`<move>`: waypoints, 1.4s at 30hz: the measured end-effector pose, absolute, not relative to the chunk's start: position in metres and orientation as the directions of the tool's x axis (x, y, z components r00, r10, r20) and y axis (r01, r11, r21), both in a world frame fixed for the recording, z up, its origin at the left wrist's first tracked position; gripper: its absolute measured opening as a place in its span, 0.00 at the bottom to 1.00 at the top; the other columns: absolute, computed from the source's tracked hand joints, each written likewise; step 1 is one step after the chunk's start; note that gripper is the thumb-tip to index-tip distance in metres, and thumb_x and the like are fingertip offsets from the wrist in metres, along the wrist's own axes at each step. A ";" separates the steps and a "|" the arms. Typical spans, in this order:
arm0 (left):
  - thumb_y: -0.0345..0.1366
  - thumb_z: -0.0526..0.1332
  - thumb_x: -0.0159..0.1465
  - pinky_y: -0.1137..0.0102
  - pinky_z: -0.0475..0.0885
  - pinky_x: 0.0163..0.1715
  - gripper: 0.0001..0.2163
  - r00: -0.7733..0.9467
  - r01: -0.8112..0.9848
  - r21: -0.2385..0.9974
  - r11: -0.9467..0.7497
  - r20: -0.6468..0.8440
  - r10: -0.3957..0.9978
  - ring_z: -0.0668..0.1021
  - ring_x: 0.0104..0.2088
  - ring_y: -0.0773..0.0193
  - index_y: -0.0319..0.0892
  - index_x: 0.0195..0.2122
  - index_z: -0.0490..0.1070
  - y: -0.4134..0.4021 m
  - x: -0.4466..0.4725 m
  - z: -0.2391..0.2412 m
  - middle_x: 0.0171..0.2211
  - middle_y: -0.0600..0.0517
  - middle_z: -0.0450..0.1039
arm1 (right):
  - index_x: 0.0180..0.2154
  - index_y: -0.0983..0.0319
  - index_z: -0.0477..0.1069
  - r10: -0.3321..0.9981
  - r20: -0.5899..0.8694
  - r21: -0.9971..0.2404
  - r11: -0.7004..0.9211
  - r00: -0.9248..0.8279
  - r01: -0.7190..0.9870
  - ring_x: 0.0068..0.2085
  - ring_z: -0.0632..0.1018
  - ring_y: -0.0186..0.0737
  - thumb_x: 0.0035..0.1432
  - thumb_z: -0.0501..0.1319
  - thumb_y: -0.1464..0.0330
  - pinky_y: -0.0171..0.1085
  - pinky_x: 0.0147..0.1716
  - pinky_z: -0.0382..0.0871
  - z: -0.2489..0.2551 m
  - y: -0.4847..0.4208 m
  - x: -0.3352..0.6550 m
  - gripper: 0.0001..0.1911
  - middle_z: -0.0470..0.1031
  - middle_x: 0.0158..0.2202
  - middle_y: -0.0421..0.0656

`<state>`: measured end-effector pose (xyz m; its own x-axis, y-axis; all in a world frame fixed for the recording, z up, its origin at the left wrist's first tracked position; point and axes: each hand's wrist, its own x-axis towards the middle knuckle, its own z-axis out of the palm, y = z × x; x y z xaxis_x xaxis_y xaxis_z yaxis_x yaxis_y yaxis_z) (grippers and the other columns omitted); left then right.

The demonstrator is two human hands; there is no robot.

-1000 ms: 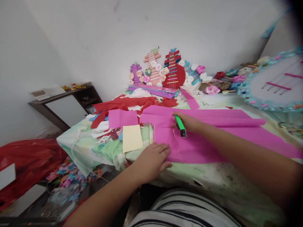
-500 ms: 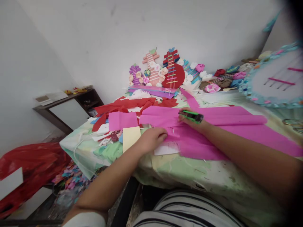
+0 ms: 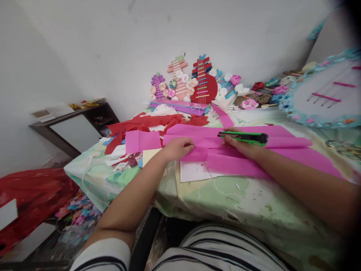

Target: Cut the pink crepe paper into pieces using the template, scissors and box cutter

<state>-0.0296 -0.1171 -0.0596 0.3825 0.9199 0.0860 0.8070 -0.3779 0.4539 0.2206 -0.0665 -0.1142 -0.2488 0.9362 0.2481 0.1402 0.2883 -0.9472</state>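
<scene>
A table (image 3: 225, 203) covered with a pale green, stained cloth fills the centre of the view, set against a white wall (image 3: 141, 37). Across it lies a large pink paper sheet (image 3: 282, 154), folded lengthwise into overlapping layers and running from the middle of the table off to the right. At the right edge a round board with a blue flowered rim (image 3: 324, 94) leans upright. A heap of red paper scraps (image 3: 141, 124) lies to the left of the pink sheet, with a smaller pink piece (image 3: 141, 141) just in front of it. Below the table at left sits a red plastic bag (image 3: 34, 195). Along the wall stand guitar-shaped paper models (image 3: 194, 82) trimmed with paper flowers.

A white sheet (image 3: 194, 171) lies under the near edge of the pink paper, partly uncovered. The left hand (image 3: 179, 147) rests on the pink sheet's left end, fingers curled and pinching a cut flap (image 3: 196, 153) of it, lifted off the white sheet. The right hand (image 3: 242, 145) lies on the pink sheet just to the right, closed around a green utility knife (image 3: 244, 138) held nearly level, pointing sideways. A cream card (image 3: 149, 155) lies beside the left wrist.
</scene>
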 end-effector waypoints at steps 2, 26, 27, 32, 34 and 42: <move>0.35 0.50 0.57 0.74 0.64 0.28 0.08 0.402 0.802 0.453 -0.389 0.073 0.913 0.70 0.28 0.68 0.40 0.28 0.68 -0.121 -0.029 -0.060 0.27 0.55 0.69 | 0.46 0.59 0.57 0.920 0.260 -0.934 0.317 -0.293 0.166 0.28 0.74 0.35 0.49 0.58 0.58 0.36 0.31 0.68 -0.115 -0.071 0.222 0.23 0.70 0.25 0.39; 0.39 0.50 0.59 0.72 0.64 0.30 0.10 0.395 0.790 0.486 -0.373 0.061 0.917 0.71 0.30 0.66 0.41 0.31 0.68 -0.131 -0.030 -0.066 0.28 0.54 0.69 | 0.38 0.57 0.58 0.867 0.211 -0.790 0.423 -0.451 0.444 0.21 0.64 0.31 0.45 0.58 0.68 0.31 0.21 0.59 -0.114 -0.119 0.195 0.16 0.61 0.21 0.35; 0.40 0.51 0.59 0.72 0.65 0.31 0.10 0.392 0.783 0.504 -0.364 0.055 0.918 0.71 0.31 0.66 0.41 0.34 0.68 -0.132 -0.030 -0.066 0.30 0.54 0.70 | 0.38 0.56 0.57 0.870 0.203 -0.809 0.407 -0.448 0.423 0.22 0.65 0.31 0.45 0.58 0.68 0.32 0.21 0.59 -0.115 -0.118 0.194 0.16 0.62 0.21 0.35; 0.45 0.62 0.51 0.70 0.67 0.39 0.29 0.415 0.712 0.616 -0.338 0.018 0.909 0.72 0.41 0.62 0.41 0.52 0.57 -0.138 -0.027 -0.072 0.43 0.47 0.69 | 0.39 0.57 0.56 0.883 0.173 -0.879 0.338 -0.435 0.336 0.22 0.66 0.31 0.44 0.60 0.65 0.31 0.21 0.60 -0.120 -0.115 0.194 0.19 0.62 0.21 0.34; 0.44 0.64 0.49 0.69 0.67 0.39 0.35 0.427 0.734 0.575 -0.361 0.022 0.904 0.71 0.44 0.60 0.42 0.56 0.52 -0.140 -0.024 -0.075 0.45 0.46 0.68 | 0.39 0.57 0.56 0.880 0.175 -0.880 0.341 -0.441 0.332 0.22 0.66 0.31 0.44 0.60 0.65 0.31 0.21 0.60 -0.119 -0.115 0.194 0.19 0.62 0.21 0.34; 0.36 0.54 0.57 0.72 0.64 0.30 0.09 0.529 0.790 0.329 -0.517 0.059 0.846 0.72 0.30 0.64 0.40 0.27 0.72 -0.136 -0.012 -0.083 0.28 0.52 0.72 | 0.38 0.57 0.58 0.855 0.242 -0.731 0.471 -0.459 0.493 0.23 0.64 0.30 0.45 0.57 0.70 0.30 0.22 0.58 -0.111 -0.123 0.194 0.16 0.62 0.22 0.35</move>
<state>-0.0117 -0.1364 -0.0832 0.5294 0.8463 0.0586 0.7902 -0.5171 0.3290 0.1937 -0.1226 -0.1113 -0.4587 0.8550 0.2420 0.4930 0.4715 -0.7312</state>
